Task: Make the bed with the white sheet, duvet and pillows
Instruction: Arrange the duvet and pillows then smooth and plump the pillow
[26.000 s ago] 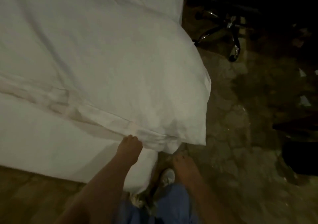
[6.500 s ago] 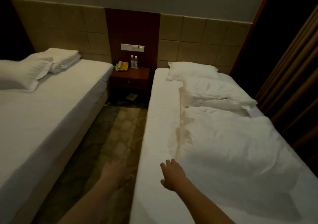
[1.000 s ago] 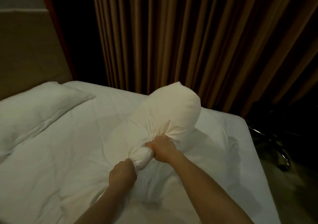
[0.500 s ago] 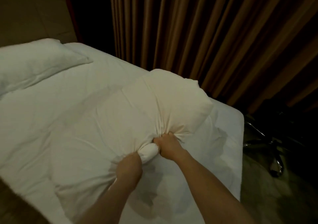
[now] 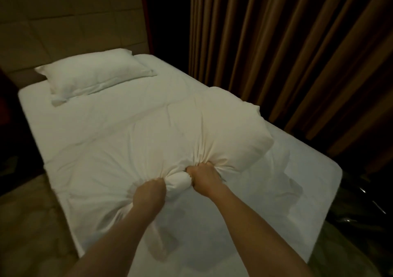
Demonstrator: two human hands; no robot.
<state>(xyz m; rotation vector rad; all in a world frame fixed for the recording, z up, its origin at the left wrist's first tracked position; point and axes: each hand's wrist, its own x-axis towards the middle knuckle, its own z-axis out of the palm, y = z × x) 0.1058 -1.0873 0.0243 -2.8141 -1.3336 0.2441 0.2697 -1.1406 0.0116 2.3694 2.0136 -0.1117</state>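
Left hand (image 5: pixel 150 192), right hand (image 5: pixel 203 175), gripping bunched duvet (image 5: pixel 148 147)

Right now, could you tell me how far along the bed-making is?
Done: the sheet covers the mattress, and one pillow lies at the head. In hand: the left hand and right hand grip a bunched part of the duvet, which lies crumpled on the bed. Left: spreading the duvet flat. No other pillow is in view.

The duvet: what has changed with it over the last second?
The puffed-up duvet has sunk from upright to lying low across the bed. The left hand and right hand still grip its bunched edge, as before. The pillow stays at the head.
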